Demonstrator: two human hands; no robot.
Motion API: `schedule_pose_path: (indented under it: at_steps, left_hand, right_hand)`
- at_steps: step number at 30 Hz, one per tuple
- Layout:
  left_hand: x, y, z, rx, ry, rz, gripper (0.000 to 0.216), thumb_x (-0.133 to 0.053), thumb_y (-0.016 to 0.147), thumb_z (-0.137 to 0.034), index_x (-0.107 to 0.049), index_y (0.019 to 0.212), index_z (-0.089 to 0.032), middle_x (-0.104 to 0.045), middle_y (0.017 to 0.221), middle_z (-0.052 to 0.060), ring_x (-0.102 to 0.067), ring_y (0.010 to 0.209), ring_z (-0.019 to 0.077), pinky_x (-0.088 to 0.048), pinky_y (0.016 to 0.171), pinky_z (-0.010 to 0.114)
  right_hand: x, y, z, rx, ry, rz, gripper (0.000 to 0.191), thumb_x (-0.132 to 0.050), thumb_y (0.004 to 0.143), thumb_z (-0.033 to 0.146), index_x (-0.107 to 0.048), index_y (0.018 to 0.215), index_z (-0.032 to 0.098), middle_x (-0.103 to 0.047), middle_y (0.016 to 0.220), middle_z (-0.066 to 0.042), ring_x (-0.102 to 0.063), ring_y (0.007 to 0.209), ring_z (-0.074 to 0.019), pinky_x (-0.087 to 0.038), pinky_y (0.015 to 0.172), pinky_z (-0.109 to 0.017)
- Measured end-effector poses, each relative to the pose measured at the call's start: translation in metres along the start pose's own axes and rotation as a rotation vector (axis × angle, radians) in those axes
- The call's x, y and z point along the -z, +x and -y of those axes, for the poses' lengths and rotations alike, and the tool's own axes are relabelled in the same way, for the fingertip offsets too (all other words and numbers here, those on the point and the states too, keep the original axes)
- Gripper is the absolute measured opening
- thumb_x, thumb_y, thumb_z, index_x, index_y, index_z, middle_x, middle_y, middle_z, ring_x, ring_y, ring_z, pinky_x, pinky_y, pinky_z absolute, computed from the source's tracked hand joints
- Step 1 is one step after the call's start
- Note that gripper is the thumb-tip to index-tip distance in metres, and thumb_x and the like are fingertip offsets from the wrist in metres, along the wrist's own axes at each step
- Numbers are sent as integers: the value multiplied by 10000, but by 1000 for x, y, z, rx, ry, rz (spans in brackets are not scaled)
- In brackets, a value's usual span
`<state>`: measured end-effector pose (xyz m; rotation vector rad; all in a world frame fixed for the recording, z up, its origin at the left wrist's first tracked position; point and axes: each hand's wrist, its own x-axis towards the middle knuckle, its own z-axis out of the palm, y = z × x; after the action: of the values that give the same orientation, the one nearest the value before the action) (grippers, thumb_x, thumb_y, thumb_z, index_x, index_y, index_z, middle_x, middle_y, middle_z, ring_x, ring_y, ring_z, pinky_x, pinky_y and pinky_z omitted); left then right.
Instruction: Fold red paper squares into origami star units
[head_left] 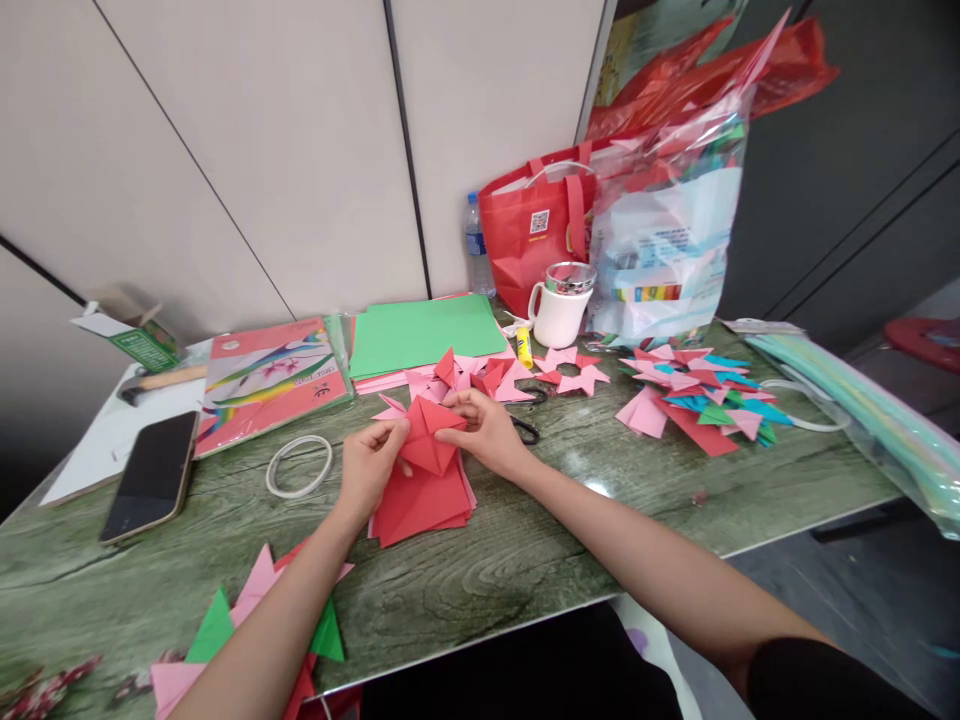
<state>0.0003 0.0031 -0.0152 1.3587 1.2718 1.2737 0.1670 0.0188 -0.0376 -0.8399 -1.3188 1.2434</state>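
Note:
Between my two hands is a red sheet of origami paper with creases crossing at its middle. My left hand pinches its left corner, thumb on top. On the other side my right hand grips the right corner between thumb and fingers. Right below the held sheet lies a stack of red and pink paper squares. Just beyond my hands sit folded pink and red paper pieces. The black handles of scissors show beside my right hand, the rest hidden.
Green paper sheets, a glue stick and a white mug stand behind. A phone and a coiled white cord lie left. Folded paper stars lie right; another colourful star is partly under my left forearm.

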Motion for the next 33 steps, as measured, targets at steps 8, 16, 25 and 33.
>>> schedule_pose_path:
  at_steps: [8, 16, 25, 33]
  left_hand:
    - [1, -1, -1, -55, 151, 8, 215, -607, 728, -345, -699, 699, -153, -483, 399, -41, -378, 329, 69, -265, 348, 186]
    - [0, -5, -7, -211, 207, -92, 177, -645, 697, -310, -725, 738, -157, -494, 422, -53, -357, 361, 60, -300, 381, 189]
    - [-2, -8, -3, -54, -28, 288, 407, -566, 773, -327, -599, 1148, -173, -724, 707, 60, -661, 543, 174, -537, 556, 296]
    - [3, -1, 4, -157, 105, 37, 353, -640, 705, -327, -681, 1011, -158, -697, 994, 79, -642, 924, 238, -505, 818, 324]
  right_hand:
    - [2, 1, -3, 118, -165, -21, 231, -660, 634, 186, -542, 832, 191, -606, 831, -2, -581, 805, -155, -446, 683, -256]
    - [-1, 0, 6, 151, -129, -95, 126, -549, 699, 186, -565, 824, 177, -589, 823, -22, -569, 756, -154, -457, 637, -251]
    - [1, -2, 12, 344, -213, -126, 112, -536, 696, 107, -597, 733, 194, -572, 973, -58, -537, 983, -198, -440, 829, -337]
    - [-3, -5, 8, 103, -165, 19, 327, -632, 688, 203, -498, 986, 222, -559, 695, 35, -552, 596, -125, -451, 564, -241]
